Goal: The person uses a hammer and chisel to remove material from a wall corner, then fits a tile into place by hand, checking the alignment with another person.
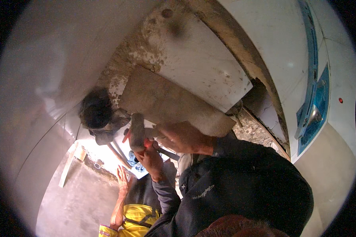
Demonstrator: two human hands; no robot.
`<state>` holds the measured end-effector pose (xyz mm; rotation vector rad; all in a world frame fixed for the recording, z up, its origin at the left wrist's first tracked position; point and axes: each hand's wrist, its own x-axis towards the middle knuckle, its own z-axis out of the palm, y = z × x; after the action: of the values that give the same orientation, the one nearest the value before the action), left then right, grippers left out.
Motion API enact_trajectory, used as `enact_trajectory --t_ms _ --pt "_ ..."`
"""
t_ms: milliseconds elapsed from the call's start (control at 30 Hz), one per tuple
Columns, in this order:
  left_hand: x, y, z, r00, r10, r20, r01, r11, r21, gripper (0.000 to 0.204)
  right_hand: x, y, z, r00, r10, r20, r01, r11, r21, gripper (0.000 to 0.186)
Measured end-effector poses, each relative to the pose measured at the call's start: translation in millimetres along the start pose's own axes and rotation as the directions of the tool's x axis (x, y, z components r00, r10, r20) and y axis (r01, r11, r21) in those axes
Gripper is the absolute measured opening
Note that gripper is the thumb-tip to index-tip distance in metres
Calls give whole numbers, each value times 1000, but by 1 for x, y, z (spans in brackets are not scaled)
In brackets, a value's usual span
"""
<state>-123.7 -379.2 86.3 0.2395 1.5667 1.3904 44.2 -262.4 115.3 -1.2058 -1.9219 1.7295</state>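
My left hand [149, 158] is closed round a thick grey-brown tool [137, 132] with red parts beside it; its exact kind is unclear. Close to the tool's right side is my right hand [182, 137], its fingers blurred and partly lost in shadow, so I cannot tell whether it grips anything. Both hands are over the near edge of a flat brown board [174, 98]. Below them a dark strip [169, 154] runs toward my dark sweatshirt. Another person's hand [122, 179], fingers spread, reaches up at the left beside a brightly lit white sheet.
That person's yellow garment [140, 215] shows at lower left. A dark rounded shape like hair [95, 110] is left of the tool. A dirty white panel [209, 67] lies beyond the board. Blue-filmed panel [318, 112] stands at right; a pale wooden strip [68, 166] is at left.
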Motion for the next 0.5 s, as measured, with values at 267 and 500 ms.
enact_trajectory --t_ms 267,500 --pt "22 -43 -9 965 -181 -191 160 980 -120 53 6 58 91 960 -277 -43 278 960 32 22" --pt "48 -50 -61 963 -129 -238 103 987 -120 35 91 98 -58 991 -131 -24 103 865 -491 28"
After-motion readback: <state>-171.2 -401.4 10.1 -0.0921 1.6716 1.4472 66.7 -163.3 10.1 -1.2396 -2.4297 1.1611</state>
